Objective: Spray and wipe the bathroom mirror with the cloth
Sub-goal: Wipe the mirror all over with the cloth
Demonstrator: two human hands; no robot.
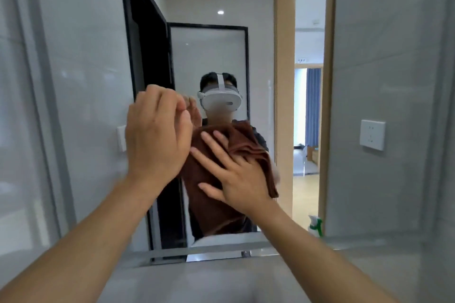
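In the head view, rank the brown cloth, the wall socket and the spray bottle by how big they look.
1. brown cloth, by far the largest, pressed to the mirror under the right hand.
2. wall socket.
3. spray bottle, smallest; only its top shows at the mirror's lower right edge, so its true size is unsure.

Soft, even indoor light, a small round ceiling spotlight (220,12) reflected as a bright dot, daylight glowing through the reflected doorway (307,115), slight motion blur overall, and wide-angle bending of straight lines near the edges.
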